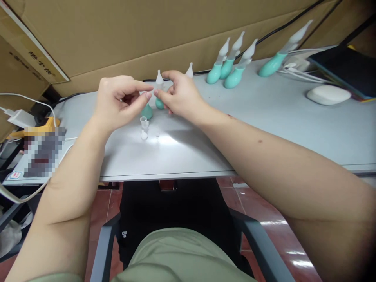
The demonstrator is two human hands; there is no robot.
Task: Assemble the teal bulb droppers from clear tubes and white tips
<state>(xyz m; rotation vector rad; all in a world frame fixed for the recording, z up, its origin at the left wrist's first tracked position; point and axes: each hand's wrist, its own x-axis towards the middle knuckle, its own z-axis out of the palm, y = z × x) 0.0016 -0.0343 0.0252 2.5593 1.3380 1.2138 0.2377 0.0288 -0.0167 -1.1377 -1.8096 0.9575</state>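
Observation:
My left hand [117, 100] and my right hand [180, 96] meet fingertip to fingertip above the grey table [264, 117]. The thumb and forefinger of my right hand close around the neck of an upright teal aspirator with a clear tip [159, 80]. Thumb and forefinger of my left hand pinch together right beside it; whether they hold anything is too small to tell. A second teal bulb [147, 112] sits just under my left thumb. A small clear plastic piece [144, 127] stands on the table below both hands.
Three teal aspirators [232, 64] stand at the back, a fourth [277, 58] farther right, and a loose clear tip [189, 71] behind my right hand. A white oval object [327, 94], cables and a dark device lie right. A charger [20, 117] lies left. Cardboard walls the back.

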